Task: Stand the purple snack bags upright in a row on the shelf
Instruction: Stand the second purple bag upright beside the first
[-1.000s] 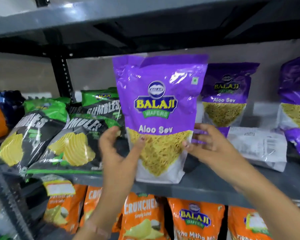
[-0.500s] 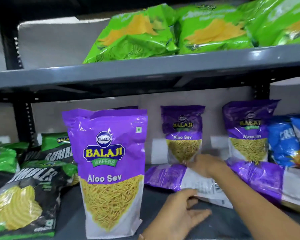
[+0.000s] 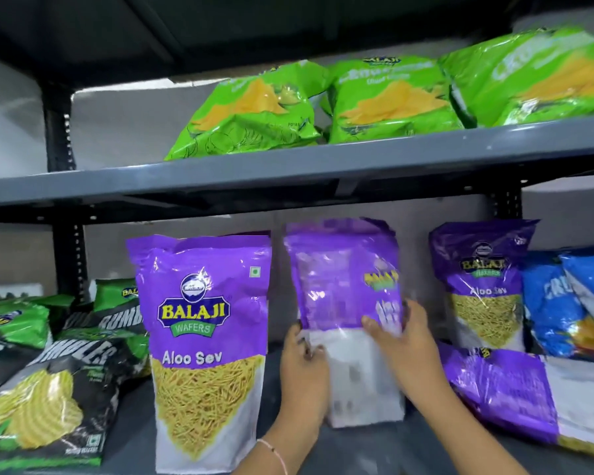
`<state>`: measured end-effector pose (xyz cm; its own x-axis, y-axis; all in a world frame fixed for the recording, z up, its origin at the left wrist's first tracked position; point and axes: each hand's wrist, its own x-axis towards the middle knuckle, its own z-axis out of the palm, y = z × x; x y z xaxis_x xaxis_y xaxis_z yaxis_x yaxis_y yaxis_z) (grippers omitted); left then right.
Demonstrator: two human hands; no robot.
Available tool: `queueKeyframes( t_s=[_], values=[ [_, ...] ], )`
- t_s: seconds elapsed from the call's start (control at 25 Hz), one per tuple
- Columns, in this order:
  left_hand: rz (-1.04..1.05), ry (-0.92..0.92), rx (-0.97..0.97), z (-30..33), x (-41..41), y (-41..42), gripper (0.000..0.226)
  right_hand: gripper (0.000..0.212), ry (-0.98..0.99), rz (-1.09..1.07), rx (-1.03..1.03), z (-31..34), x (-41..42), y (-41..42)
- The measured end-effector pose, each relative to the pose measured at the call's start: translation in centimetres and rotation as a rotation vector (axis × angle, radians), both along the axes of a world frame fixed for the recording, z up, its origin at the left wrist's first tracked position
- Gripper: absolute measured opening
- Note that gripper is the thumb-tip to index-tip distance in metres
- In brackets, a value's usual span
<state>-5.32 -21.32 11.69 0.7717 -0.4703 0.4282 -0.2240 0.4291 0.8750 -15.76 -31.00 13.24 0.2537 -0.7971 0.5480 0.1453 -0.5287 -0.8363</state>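
A purple Aloo Sev bag stands upright on the grey shelf, front left. Right of it, both hands hold a second purple bag upright, its back side turned to me and blurred. My left hand grips its lower left edge. My right hand grips its right side. Another purple bag stands upright at the back right. One more purple bag lies flat in front of that one.
Green and black chip bags lie piled at the left. Blue bags lean at the far right. The shelf above carries light green bags. A dark upright post stands at the back left.
Both hands left the front bag standing, reached to a bag lying flat behind it, and have lifted that bag upright. The view rose and shifted right.
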Motion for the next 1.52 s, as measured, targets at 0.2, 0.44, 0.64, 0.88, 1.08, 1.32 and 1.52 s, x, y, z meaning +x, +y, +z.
queueKeyframes(
  t_s=[0.2,0.44,0.64,0.88,1.08,1.32,1.52],
  values=[
    [-0.029,0.119,0.074,-3.6,1.0,0.1,0.013,0.045,0.083,0.188,0.095,-4.6,-0.1,-0.7],
    [0.172,0.045,0.161,-3.3,1.6,0.6,0.018,0.065,0.058,0.22,0.09,-5.1,-0.3,0.4],
    [-0.017,0.085,0.148,-3.4,1.1,0.2,0.013,0.041,0.063,0.049,-0.207,-4.6,-0.9,2.7],
    [-0.248,-0.07,0.191,-3.1,0.0,0.7,0.052,0.029,0.116,0.151,-0.58,-5.0,-1.3,4.0],
    [-0.151,0.002,0.214,-4.1,-1.2,1.1,0.025,0.034,-0.148,0.121,-0.46,-5.0,-3.8,4.9],
    [-0.086,0.133,0.264,-4.3,-0.9,1.1,0.055,0.071,-0.294,0.339,0.152,-4.0,-3.7,3.8],
    [-0.222,0.036,0.315,-7.0,-0.7,0.7,0.059,0.081,-0.179,0.238,0.359,-6.2,-2.8,2.9]
  ],
)
